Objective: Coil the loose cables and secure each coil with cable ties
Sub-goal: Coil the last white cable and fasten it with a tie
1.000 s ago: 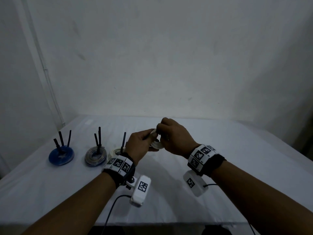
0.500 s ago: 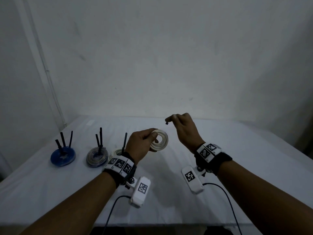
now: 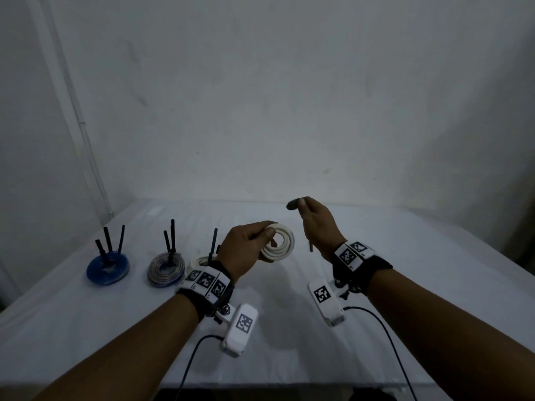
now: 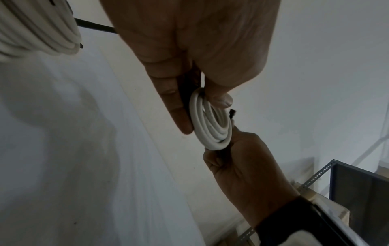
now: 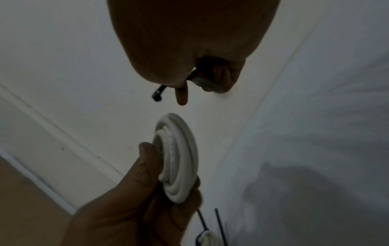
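A dim room. Bare white walls (image 3: pixel 289 96) meet in the left corner, where a thin pipe (image 3: pixel 86 134) runs down. A white cloth covers the desk (image 3: pixel 405 256). A metal shelf rack (image 4: pixel 357 179) stands nearby.

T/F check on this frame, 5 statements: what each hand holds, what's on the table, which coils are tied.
1. The left hand holds a white coil. True.
2. The right hand rests flat on the table. False: it is raised above it, fingers pinching a dark cable tie.
3. A blue coil lies on the table at far left. True.
4. The blue coil has no ties on it. False: black tie tails stick up from it.
5. The held coil lies on the table. False: it is in the air, above the cloth.
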